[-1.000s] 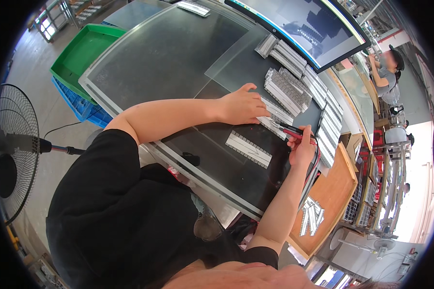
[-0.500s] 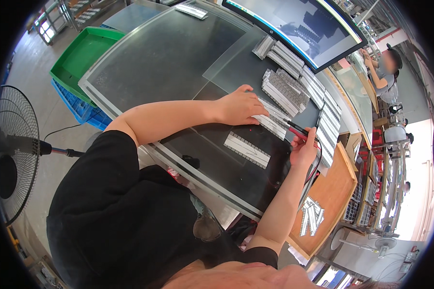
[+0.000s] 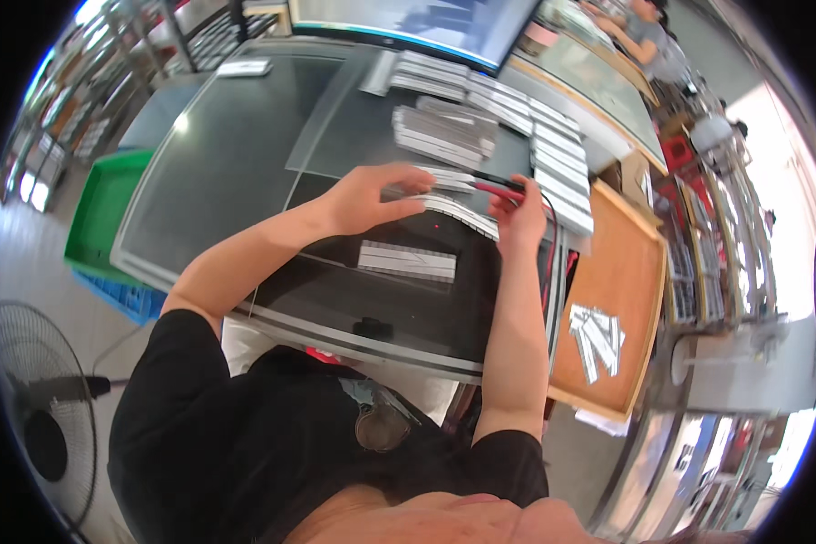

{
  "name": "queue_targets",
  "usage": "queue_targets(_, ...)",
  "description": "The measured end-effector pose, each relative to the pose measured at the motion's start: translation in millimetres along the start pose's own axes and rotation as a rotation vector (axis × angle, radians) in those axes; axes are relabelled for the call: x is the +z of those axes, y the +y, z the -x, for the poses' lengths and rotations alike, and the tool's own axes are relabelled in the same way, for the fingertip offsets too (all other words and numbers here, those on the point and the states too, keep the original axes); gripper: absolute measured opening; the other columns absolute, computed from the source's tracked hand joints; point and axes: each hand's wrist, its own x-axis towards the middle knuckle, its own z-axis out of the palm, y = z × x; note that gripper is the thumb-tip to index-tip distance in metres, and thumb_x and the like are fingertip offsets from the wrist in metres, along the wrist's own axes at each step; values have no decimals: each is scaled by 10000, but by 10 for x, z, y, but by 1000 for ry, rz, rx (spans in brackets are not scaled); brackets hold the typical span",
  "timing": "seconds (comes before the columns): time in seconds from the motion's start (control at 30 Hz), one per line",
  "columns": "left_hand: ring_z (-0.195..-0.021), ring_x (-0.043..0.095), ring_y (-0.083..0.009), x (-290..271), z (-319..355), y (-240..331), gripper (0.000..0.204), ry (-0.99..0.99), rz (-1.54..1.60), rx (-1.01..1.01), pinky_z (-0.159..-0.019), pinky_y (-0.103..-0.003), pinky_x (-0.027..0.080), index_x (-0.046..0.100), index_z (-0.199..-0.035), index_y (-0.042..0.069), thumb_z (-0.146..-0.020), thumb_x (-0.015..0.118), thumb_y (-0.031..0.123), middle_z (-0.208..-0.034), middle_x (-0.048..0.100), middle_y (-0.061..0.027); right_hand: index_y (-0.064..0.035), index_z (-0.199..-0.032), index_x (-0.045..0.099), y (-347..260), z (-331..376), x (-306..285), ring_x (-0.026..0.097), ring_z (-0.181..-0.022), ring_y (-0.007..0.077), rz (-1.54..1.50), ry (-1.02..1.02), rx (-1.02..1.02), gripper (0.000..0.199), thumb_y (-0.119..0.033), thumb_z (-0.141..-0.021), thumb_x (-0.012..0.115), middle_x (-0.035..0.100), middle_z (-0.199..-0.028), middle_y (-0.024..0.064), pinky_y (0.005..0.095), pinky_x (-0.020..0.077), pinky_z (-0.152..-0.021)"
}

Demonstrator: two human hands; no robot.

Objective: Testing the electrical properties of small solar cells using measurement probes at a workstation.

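My right hand (image 3: pixel 519 218) is closed around a pair of test probes (image 3: pixel 499 187), one red and one black, with leads trailing down past the wrist. The probe tips point left, close to the end of a narrow white strip (image 3: pixel 451 179). My left hand (image 3: pixel 378 195) reaches in from the left, slightly blurred, thumb and fingers apart. Its fingertips are by that strip, and its thumb is at the end of a second, curved-looking white strip (image 3: pixel 462 214). Nearer me, a wider white panel (image 3: pixel 408 261) with dark segmented edges lies flat on the dark tabletop (image 3: pixel 335 295).
Stacked strips (image 3: pixel 437 136) and rows of white strips (image 3: pixel 560 172) line the far and right sides below a monitor (image 3: pixel 417 23). A wooden tray (image 3: pixel 607 263) at right holds loose strips (image 3: pixel 597 340). Left are a green crate (image 3: pixel 109 213) and a fan (image 3: pixel 50 408). Another person (image 3: pixel 639 41) works beyond.
The head view has turned, so the table sits more level. My left hand has come off the strip it lay on, its thumb now spread from the fingers. My right hand still holds the probes.
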Motion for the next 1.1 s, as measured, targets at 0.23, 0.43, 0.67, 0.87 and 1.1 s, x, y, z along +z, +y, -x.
queue_targets(0.23, -954, 528, -124, 380, -370, 401, 349, -226, 362, -43, -853, -268, 411, 487, -1142, 24, -811, 571, 99, -1018, 576, -68, -15, -914, 535, -54, 50, -38, 573, -519, 187, -64, -102, -79, 295, -264, -879, 382, 533, -688, 103, 280, 475, -456)
queue_targets(0.43, -936, 521, -105, 669, -668, 589, 317, -373, 693, -226, -832, -265, 416, 469, -1168, 45, -872, 481, 157, -1029, 563, -59, -29, -783, 554, -74, 17, -38, 475, -574, 129, -72, -6, -108, 293, -312, -825, 492, 482, -660, 40, 269, 403, -548)
queue_targets(0.67, -881, 545, -117, 433, -614, 464, 323, -199, 976, -430, -753, -305, 431, 481, -1130, 116, -866, 505, 300, -972, 559, 11, -35, -818, 501, -138, 48, -98, 511, -598, 132, -227, -66, -234, 212, -230, -881, 446, 507, -687, 33, 275, 427, -561)
queue_targets(0.87, -889, 557, -127, 235, -480, 261, 327, -144, 994, -488, -719, -285, 437, 459, -1144, 122, -877, 481, 309, -963, 578, -2, -3, -987, 520, -321, 256, 3, 510, -634, 168, -362, -307, -172, 236, -200, -887, 436, 512, -810, 67, 360, 472, -667)
queue_targets(1.1, -892, 557, -122, 221, -383, 222, 331, -243, 1000, -475, -706, -271, 433, 458, -1141, 117, -885, 456, 326, -980, 576, -7, -8, -996, 524, -329, 292, 33, 469, -555, 140, -283, -351, -110, 253, -221, -863, 491, 514, -767, 62, 332, 473, -595)
